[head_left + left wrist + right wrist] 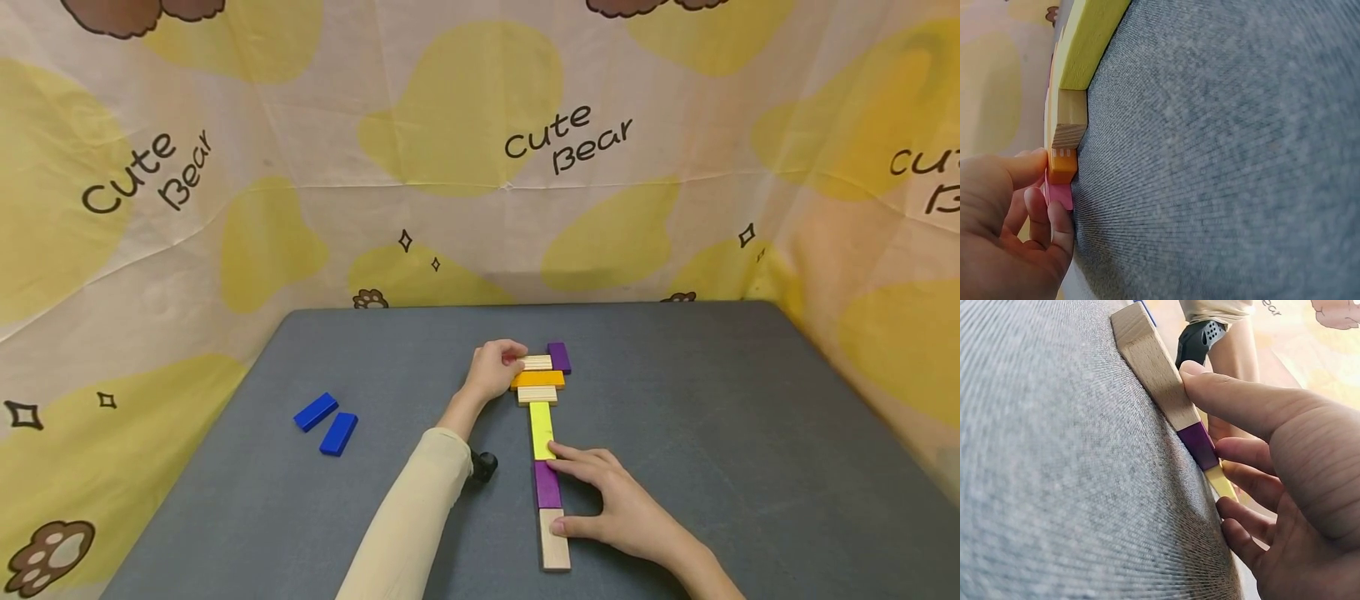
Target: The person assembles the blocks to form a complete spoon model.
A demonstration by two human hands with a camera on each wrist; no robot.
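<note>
A line of flat rectangular blocks runs up the table. From the near end come a plain wooden block (pixel 555 552), a purple block (pixel 548 485) and a yellow block (pixel 541 425). Beyond them, a ridged wooden block (pixel 537 394), an orange block (pixel 538 379) and another ridged wooden piece (pixel 537 362) lie crosswise. At the far left end my left hand (pixel 495 368) pinches a pink block (pixel 1059 195), mostly hidden by its fingers in the head view. My right hand (pixel 626 508) lies along the near blocks, thumb on the plain wooden one, loosely extended fingertips by the yellow and purple ones.
A second purple block (pixel 559 357) lies at the far right end of the line. Two blue blocks (pixel 327 423) lie apart on the left of the grey table (pixel 735 433). A patterned cloth (pixel 450 150) hangs behind the table. My left wrist wears a black device (pixel 483 467).
</note>
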